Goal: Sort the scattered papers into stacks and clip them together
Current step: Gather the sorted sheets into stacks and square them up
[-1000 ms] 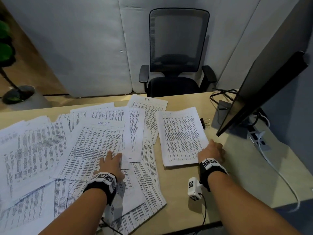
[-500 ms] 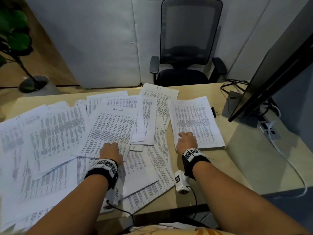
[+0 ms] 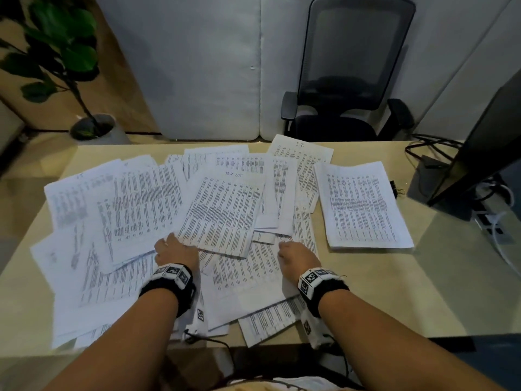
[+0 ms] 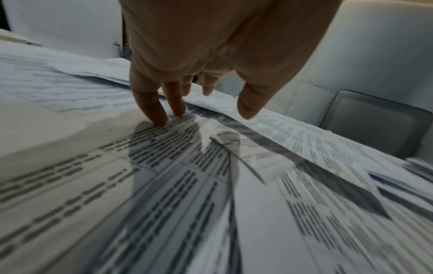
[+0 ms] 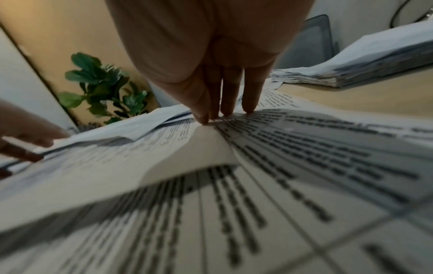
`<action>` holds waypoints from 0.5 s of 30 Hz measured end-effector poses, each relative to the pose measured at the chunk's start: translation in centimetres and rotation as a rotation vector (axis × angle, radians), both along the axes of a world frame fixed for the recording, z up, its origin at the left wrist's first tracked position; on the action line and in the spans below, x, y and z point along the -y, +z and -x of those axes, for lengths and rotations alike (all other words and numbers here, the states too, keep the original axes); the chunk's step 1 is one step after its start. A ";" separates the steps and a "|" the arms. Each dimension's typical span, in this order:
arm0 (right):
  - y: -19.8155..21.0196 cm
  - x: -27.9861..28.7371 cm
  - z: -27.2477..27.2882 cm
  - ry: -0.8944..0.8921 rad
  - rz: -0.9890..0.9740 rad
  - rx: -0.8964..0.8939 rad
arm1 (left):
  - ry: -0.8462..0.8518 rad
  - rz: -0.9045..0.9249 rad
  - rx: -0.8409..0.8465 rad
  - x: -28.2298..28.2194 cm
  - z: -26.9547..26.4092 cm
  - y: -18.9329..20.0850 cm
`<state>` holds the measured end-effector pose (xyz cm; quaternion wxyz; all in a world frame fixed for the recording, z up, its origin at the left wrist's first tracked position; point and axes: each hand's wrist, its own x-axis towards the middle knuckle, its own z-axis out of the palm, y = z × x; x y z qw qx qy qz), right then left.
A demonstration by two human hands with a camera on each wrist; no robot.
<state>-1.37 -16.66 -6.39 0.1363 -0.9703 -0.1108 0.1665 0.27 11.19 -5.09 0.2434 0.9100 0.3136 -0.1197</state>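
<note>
we are working with both hands on the loose sheets: our left hand [image 3: 175, 251] is hovering with its grip apart, fingers [image 4: 153, 109] straight and spread, the tips touching a printed page at the near edge of the sheet headed with handwriting [image 3: 222, 210], and our right hand [image 3: 296, 256] is pressing flat, fingers [image 5: 226, 96] together and straight, on a page in the middle of the scattered papers [image 3: 135, 210], holding nothing. the papers are fanning over most of the desk [image 3: 439, 266], overlapping at odd angles, while a squared stack [image 3: 363, 201] is lying to the right, apart from the mess, with a black binder clip [image 3: 394, 187] just beside its far corner. to do this gathering well, we judge we are needing to slide one sheet at a time from the top layer, since pages underneath are likely to drag along. we are keeping the fingertips light, lifting an edge before pulling, and matching the printed layout before carrying it over to the stack.
</note>
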 end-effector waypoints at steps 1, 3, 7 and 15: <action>-0.1 -0.1 0.1 0.007 0.015 0.010 | 0.035 0.021 0.021 -0.4 -0.4 0.1; -0.1 -0.1 0.2 0.021 0.035 0.019 | 0.085 0.044 0.034 -1.2 -1.5 0.3; 0.1 -0.3 -0.1 0.018 0.066 0.008 | 0.151 0.066 0.029 -2.5 -3.1 0.4; 1.7 -0.8 -0.7 -0.052 0.057 -0.018 | -0.163 0.039 -0.084 -3.0 -3.7 0.4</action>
